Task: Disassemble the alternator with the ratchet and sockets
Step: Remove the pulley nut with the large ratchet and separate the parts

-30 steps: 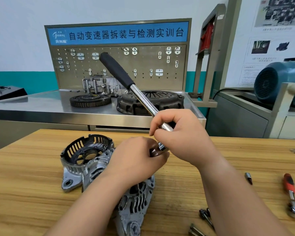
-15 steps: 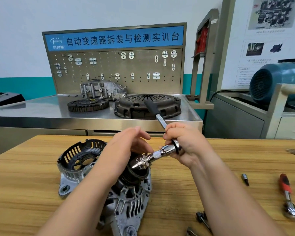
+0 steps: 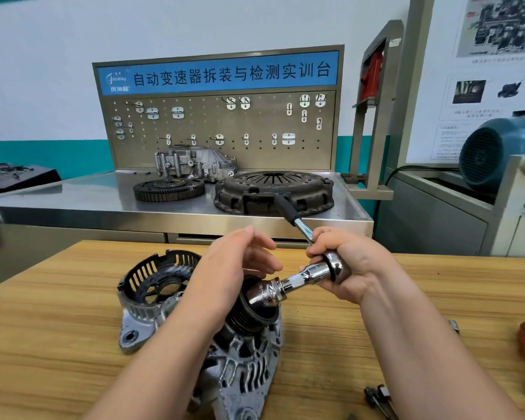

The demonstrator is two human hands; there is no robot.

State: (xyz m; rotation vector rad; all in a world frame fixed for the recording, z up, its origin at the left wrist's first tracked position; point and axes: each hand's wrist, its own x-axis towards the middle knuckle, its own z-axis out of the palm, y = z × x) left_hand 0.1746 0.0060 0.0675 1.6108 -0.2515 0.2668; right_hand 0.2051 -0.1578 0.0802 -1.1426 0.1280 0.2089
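Seating the socket (image 3: 264, 294) squarely on the pulley (image 3: 249, 319) of the alternator (image 3: 243, 359) lying on the table (image 3: 58, 344) matters: the right hand (image 3: 355, 268) grips the ratchet (image 3: 335, 264), the left hand (image 3: 234, 268) (fingers loosely spread) should brace the pulley

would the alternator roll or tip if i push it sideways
Probably heavy for its size: the alternator looks like cast metal. It likely won't roll, since its housing looks irregular. It might rock, as it seems tilted on the wooden table.
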